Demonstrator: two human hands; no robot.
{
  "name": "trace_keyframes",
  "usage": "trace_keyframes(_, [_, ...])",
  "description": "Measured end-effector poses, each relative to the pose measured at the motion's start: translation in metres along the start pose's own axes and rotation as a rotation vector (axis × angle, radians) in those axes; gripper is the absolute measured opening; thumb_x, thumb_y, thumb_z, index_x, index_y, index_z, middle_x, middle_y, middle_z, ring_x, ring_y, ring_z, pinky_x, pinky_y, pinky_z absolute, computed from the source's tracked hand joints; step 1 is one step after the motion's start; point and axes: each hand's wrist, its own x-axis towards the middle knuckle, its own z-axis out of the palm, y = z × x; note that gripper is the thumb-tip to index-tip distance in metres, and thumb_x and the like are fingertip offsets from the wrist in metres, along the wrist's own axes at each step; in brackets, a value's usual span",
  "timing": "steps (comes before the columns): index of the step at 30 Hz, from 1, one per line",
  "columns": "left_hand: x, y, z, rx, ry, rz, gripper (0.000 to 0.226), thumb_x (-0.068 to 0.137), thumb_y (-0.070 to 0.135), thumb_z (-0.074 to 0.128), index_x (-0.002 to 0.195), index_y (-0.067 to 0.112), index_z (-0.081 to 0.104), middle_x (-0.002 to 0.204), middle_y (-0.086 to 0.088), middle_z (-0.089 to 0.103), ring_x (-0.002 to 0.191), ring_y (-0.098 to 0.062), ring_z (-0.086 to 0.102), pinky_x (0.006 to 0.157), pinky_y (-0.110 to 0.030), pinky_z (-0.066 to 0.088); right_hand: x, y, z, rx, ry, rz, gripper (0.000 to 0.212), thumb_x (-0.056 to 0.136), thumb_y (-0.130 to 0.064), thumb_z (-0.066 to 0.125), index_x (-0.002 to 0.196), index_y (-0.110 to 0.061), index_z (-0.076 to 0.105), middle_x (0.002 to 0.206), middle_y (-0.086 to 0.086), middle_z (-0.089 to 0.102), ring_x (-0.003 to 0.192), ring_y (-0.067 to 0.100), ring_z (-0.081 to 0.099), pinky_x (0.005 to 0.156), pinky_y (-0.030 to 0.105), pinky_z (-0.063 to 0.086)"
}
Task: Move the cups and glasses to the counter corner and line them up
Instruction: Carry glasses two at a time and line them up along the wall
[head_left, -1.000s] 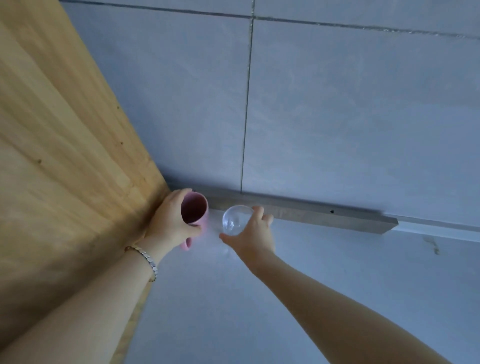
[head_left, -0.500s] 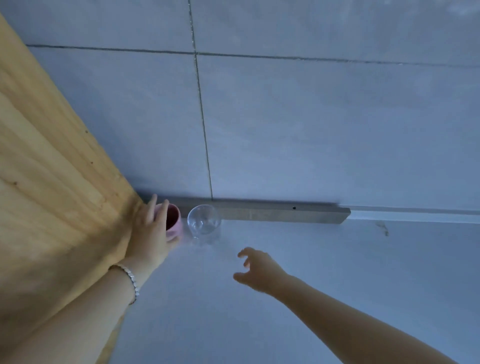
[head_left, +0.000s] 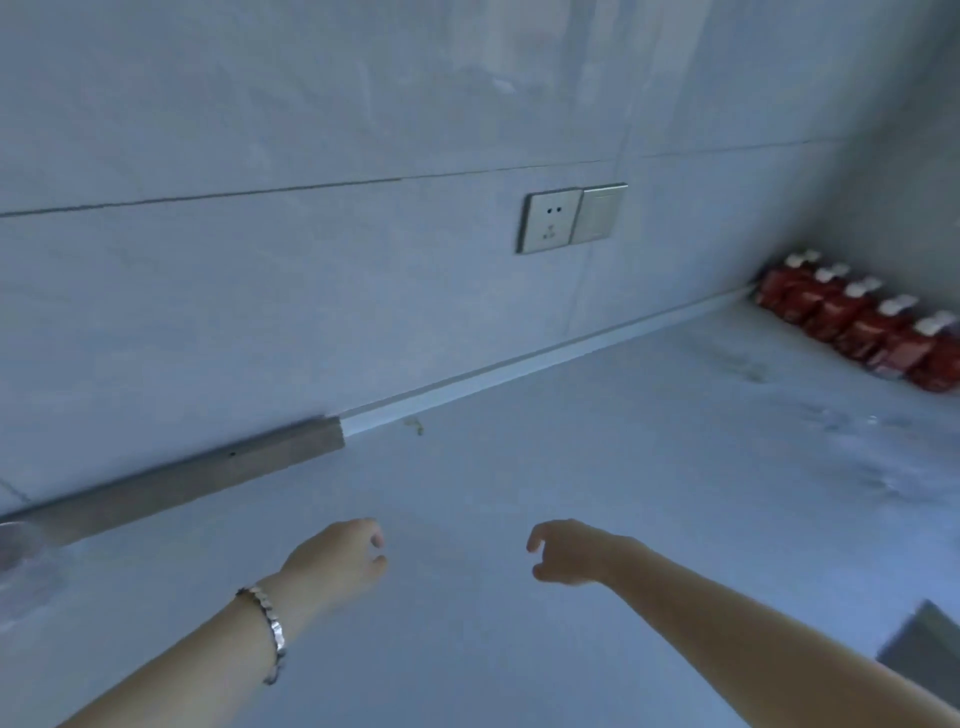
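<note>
Between transfers: left hand (head_left: 340, 561) and right hand (head_left: 569, 553) hover loosely curled and empty over the smooth grey counter (head_left: 571, 467). A clear glass (head_left: 11, 543) is just visible at the left edge; no other cups show. The next move probably requires locating another one. Red, white-capped bottles (head_left: 857, 322) line the far wall.

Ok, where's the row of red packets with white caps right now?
In the head view the red packets stand in a row at the far right, along the side wall on the counter, well beyond the empty right hand.
</note>
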Motion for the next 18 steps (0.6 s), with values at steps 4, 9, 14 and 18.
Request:
trace_keyframes(4, [0.023, 0.136, 0.031, 0.059, 0.002, 0.102, 0.031, 0.09, 0.031, 0.051, 0.118, 0.018, 0.055, 0.127, -0.003, 0.06, 0.116, -0.021, 0.057, 0.096, -0.028, 0.044, -0.047, 0.14, -0.021, 0.068, 0.08, 0.113, 0.042, 0.092, -0.024, 0.052, 0.132, -0.014, 0.047, 0.137, 0.008, 0.051, 0.128, 0.022, 0.046, 0.104, 0.029, 0.037])
trace_keyframes(9, [0.041, 0.3, 0.076, 0.088, 0.016, 0.162, 0.029, 0.089, 0.028, 0.052, 0.114, 0.016, 0.059, 0.127, -0.006, 0.06, 0.117, -0.023, 0.056, 0.096, -0.027, 0.044, -0.101, 0.315, -0.042, 0.1, 0.142, 0.236, 0.044, 0.095, -0.024, 0.048, 0.138, -0.013, 0.041, 0.144, 0.009, 0.043, 0.13, 0.026, 0.044, 0.103, 0.031, 0.038])
trace_keyframes(14, [0.055, 0.42, 0.113, 0.137, -0.018, 0.207, 0.025, 0.088, 0.025, 0.051, 0.109, 0.016, 0.062, 0.123, -0.006, 0.063, 0.114, -0.023, 0.058, 0.094, -0.029, 0.046, -0.138, 0.446, -0.051, 0.163, 0.204, 0.375, 0.042, 0.093, -0.024, 0.048, 0.134, -0.016, 0.045, 0.139, 0.008, 0.046, 0.124, 0.027, 0.049, 0.098, 0.031, 0.042])
trace_keyframes(18, [0.07, 0.479, 0.134, 0.179, -0.051, 0.238, 0.027, 0.088, 0.025, 0.05, 0.112, 0.016, 0.061, 0.125, -0.005, 0.061, 0.115, -0.023, 0.058, 0.096, -0.028, 0.046, -0.144, 0.511, -0.058, 0.193, 0.335, 0.496, 0.04, 0.092, -0.027, 0.049, 0.129, -0.015, 0.047, 0.133, 0.009, 0.05, 0.12, 0.029, 0.052, 0.094, 0.032, 0.045])
